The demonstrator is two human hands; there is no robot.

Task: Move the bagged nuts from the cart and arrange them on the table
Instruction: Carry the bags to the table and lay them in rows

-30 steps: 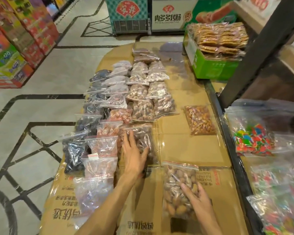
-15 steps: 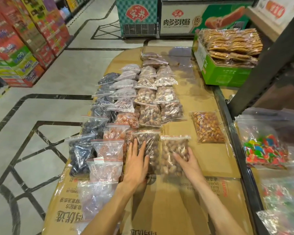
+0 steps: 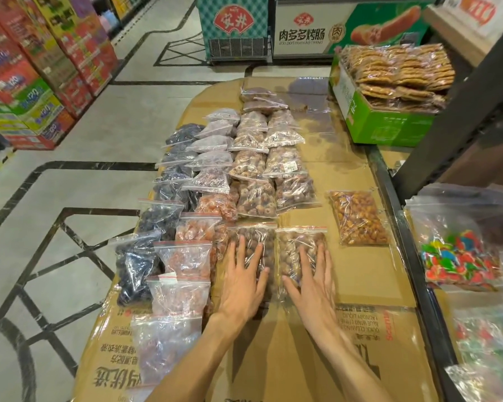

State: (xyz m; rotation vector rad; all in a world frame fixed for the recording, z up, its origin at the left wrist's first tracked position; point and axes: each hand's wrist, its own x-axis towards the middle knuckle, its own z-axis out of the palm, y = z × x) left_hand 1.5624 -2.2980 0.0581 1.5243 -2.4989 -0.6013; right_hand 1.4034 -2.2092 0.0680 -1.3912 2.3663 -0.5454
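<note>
Freezer (image 3: 331,27): "肉多多烤肠"; teal cabinet (image 3: 233,24): "安井"; cardboard (image 3: 360,314): "LAUNDRY LIQUID".

Bright, even indoor light — soft shadows, glare on plastic, edges bowed, right side blurred.

Rows of clear zip-top bags of nuts and dried fruit (image 3: 246,166) are laid on the cardboard-covered desk (image 3: 369,288), running from its near left edge to its far end. The left hand (image 3: 242,281) is laid flat on the nearest bag of dark round nuts (image 3: 251,242). The right hand (image 3: 312,281) is laid flat on the bag of pale brown nuts (image 3: 295,250) just right of it. A single bag of orange coated nuts (image 3: 357,217) lies apart to the right. A green cardboard box of bagged biscuits (image 3: 389,123) stands at the far right corner.
</note>
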